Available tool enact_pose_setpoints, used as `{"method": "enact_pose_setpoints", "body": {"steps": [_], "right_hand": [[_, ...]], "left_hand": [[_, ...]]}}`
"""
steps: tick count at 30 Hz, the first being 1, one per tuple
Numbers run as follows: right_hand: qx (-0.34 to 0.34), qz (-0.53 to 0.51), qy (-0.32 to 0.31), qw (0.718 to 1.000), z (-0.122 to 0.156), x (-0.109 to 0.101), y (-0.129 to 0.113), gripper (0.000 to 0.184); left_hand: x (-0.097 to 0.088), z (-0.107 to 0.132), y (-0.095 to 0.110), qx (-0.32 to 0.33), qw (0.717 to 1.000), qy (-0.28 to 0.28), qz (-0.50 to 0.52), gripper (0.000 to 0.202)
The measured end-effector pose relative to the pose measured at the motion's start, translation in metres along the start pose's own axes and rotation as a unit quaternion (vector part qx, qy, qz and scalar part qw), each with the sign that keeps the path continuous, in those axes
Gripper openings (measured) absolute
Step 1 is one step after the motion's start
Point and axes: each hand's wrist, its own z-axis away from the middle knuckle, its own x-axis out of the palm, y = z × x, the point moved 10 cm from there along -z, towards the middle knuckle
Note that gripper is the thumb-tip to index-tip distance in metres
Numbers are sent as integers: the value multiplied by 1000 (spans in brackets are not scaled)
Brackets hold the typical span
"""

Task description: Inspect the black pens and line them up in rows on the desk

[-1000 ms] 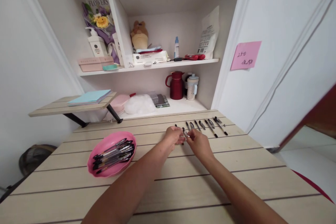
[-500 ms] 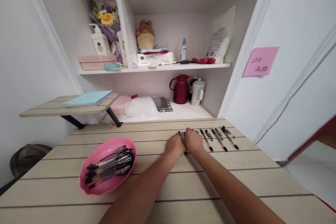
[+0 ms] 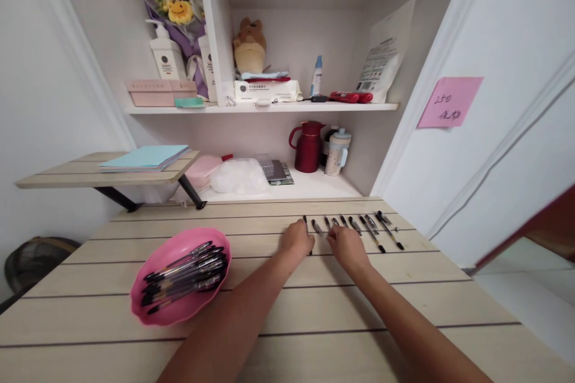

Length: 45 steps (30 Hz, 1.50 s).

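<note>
My left hand (image 3: 297, 240) is closed around a dark pen (image 3: 306, 222) that stands nearly in line with the table's depth, its ends showing past the fingers. Just right of it lies a short dark piece (image 3: 317, 227) that resembles a pen cap. My right hand (image 3: 349, 248) has its fingers pinched together low over the row. A dark pen end (image 3: 327, 222) shows just beyond those fingertips; what they grip is hidden. Farther right, more pens (image 3: 372, 234) lie roughly parallel, with short cap-like pieces (image 3: 354, 225) between them.
A pink bowl (image 3: 137, 305) holding many pens stands on the slatted table (image 3: 341, 347) at left. Behind it, a raised wooden stand (image 3: 58, 175) carries blue paper (image 3: 146, 156). Farther back are a red jug (image 3: 308, 148), a pale cup (image 3: 338, 154) and a white plastic bag (image 3: 239, 176).
My hands were together and have moved apart. The right has shifted right over the row, uncovering the short piece beside the left hand's pen. The view has moved slightly too.
</note>
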Motion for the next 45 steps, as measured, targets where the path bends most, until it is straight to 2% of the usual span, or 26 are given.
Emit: {"method": "enact_pose_setpoints", "body": {"steps": [8, 20, 24, 31, 37, 41, 45], "right_hand": [[-6, 31, -26, 999, -4, 13, -18, 16], [4, 38, -30, 999, -10, 15, -18, 14], [2, 29, -24, 999, -6, 8, -13, 13], [14, 21, -8, 1000, 1, -1, 10, 14], [15, 42, -18, 999, -12, 3, -9, 31], [26, 49, -24, 998, -23, 8, -20, 33], [30, 44, -27, 998, -26, 11, -21, 32]], "left_hand": [[1, -3, 3, 1, 1000, -12, -7, 34], [3, -6, 5, 8, 1000, -19, -4, 35], [1, -5, 5, 10, 1000, -16, 1, 34], [-6, -8, 8, 15, 1000, -5, 9, 30], [-4, -14, 16, 17, 1000, -6, 7, 28], [-3, -17, 15, 12, 1000, -4, 3, 28], [-1, -18, 14, 13, 1000, -3, 3, 28]]}}
